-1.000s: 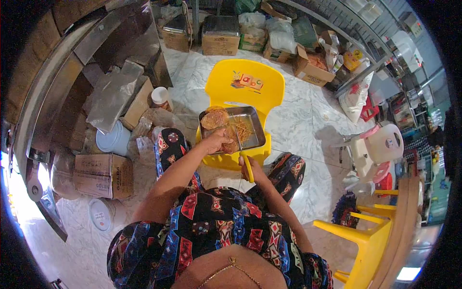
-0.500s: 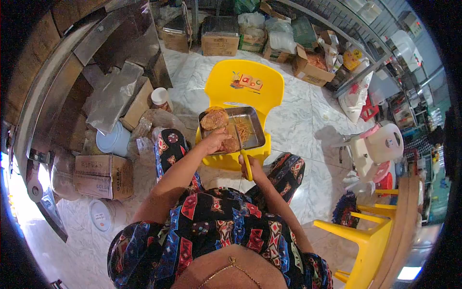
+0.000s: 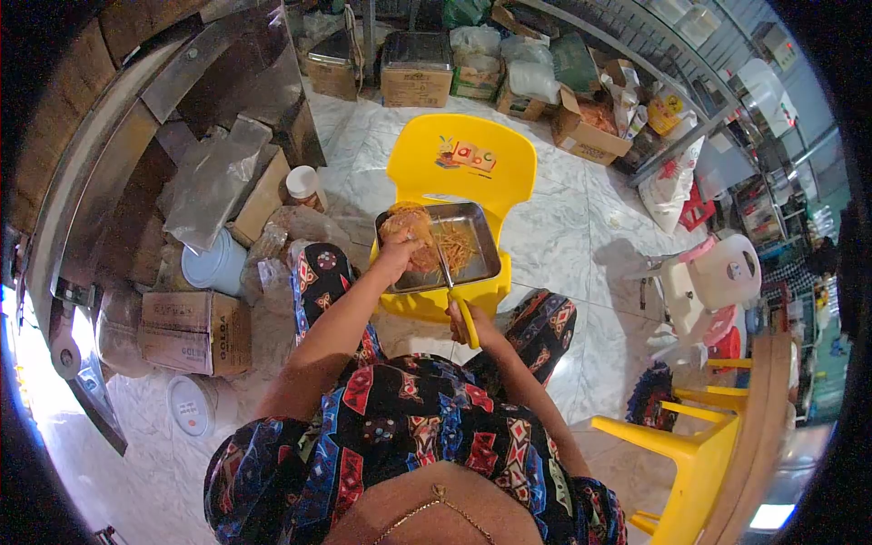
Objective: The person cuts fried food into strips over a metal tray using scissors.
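On the seat of a small yellow chair [image 3: 461, 156] rests a rectangular metal tray [image 3: 484, 238]. Flat orange-brown pieces [image 3: 409, 221] lie in its left part, and thin cut strips [image 3: 459, 247] are heaped in its right part. My left hand [image 3: 397, 254] has its fingers closed on one of the flat pieces over the tray. My right hand [image 3: 466, 320] grips the yellow handles of scissors [image 3: 467, 316] at the tray's near edge. The scissor blades point away from me, between the pieces and the strips.
Cardboard boxes [image 3: 415, 88] and bags line the far wall under a metal rack. To the left are a blue-lidded tub [image 3: 215, 262], a white-lidded jar [image 3: 302, 182] and a carton [image 3: 194, 331]. Yellow stools [image 3: 688, 450] stand at the right.
My left hand has moved slightly away from me and left, with the flat piece shifting too. The scissors have tilted, their blades now lying further over the tray.
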`<action>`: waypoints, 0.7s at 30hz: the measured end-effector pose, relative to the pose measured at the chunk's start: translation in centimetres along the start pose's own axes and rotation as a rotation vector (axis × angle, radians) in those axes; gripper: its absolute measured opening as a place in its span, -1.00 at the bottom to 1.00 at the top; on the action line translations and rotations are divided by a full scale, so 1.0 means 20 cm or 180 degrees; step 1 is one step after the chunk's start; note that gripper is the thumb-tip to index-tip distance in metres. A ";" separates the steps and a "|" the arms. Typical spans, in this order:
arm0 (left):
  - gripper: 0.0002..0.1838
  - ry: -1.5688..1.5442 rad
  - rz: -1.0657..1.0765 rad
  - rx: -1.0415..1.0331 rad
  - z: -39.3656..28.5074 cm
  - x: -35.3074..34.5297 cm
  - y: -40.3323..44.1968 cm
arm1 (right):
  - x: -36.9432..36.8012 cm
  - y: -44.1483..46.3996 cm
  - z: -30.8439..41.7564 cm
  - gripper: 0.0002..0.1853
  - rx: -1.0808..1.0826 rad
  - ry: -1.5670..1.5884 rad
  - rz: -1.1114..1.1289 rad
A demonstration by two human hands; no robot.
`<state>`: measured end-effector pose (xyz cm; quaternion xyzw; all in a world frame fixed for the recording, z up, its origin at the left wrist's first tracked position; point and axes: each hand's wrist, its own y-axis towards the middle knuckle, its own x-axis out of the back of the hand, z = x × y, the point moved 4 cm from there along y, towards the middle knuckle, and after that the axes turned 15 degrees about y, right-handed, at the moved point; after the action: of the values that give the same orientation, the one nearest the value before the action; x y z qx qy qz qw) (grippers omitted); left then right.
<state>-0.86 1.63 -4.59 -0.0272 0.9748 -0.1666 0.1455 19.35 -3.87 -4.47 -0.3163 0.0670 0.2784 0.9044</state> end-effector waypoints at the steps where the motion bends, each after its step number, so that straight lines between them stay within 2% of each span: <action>1: -0.41 0.0002 0.0003 0.0000 0.01 0.00 0.00 | 0.00 0.00 0.00 -0.51 0.0002 0.0002 -0.0002; 4: -0.42 0.0160 -0.0125 -0.0054 0.01 -0.01 0.00 | -0.01 -0.03 0.03 -0.53 0.0124 -0.0317 -0.0106; 6: -0.64 0.0034 0.0113 0.0027 0.02 -0.01 0.00 | -0.02 -0.04 0.03 -0.54 0.0111 -0.0219 -0.0002; 10: -0.59 0.0282 -0.0166 0.0169 0.02 -0.01 -0.01 | 0.00 -0.06 0.06 -0.55 0.0146 -0.0362 -0.0118; 12: -0.40 -0.0132 0.0103 -0.0002 0.02 -0.02 0.00 | 0.01 -0.07 0.09 -0.54 0.0229 -0.0530 -0.0008; 15: -0.39 -0.0155 0.0092 0.0075 0.04 0.00 0.02 | 0.02 -0.06 0.09 -0.53 0.0309 -0.0856 -0.0247; 19: -0.39 -0.0117 0.0246 0.0029 0.06 0.00 0.03 | 0.05 -0.02 0.03 -0.52 0.0334 -0.0767 -0.0195; 21: -0.43 0.0245 0.0303 -0.0110 0.08 -0.03 0.02 | 0.04 0.00 0.01 -0.53 0.0458 -0.0657 -0.0255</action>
<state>0.08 1.57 -5.95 0.0231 0.9826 -0.1435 0.1153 19.89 -3.42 -4.64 -0.2228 -0.0193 0.2676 0.9372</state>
